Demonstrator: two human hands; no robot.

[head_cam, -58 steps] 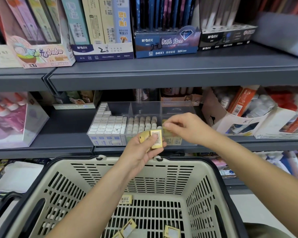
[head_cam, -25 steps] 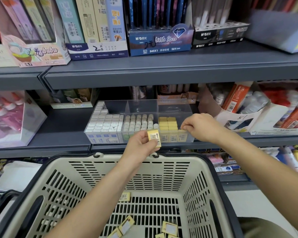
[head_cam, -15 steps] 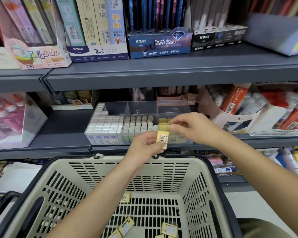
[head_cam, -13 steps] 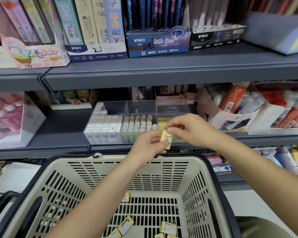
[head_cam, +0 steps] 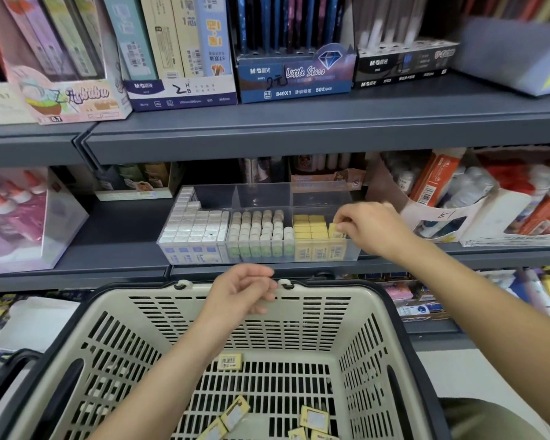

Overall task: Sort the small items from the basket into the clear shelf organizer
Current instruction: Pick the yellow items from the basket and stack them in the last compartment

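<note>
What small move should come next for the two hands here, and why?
Probably the right hand should press its yellow packet down into the right compartment of the clear organizer. It pinches the packet at that row of yellow ones, and the left hand hangs empty over the basket, where loose packets lie.

So the left hand and right hand were bare, forearms too; only clothing showing was an olive-green fabric patch under the right arm.
</note>
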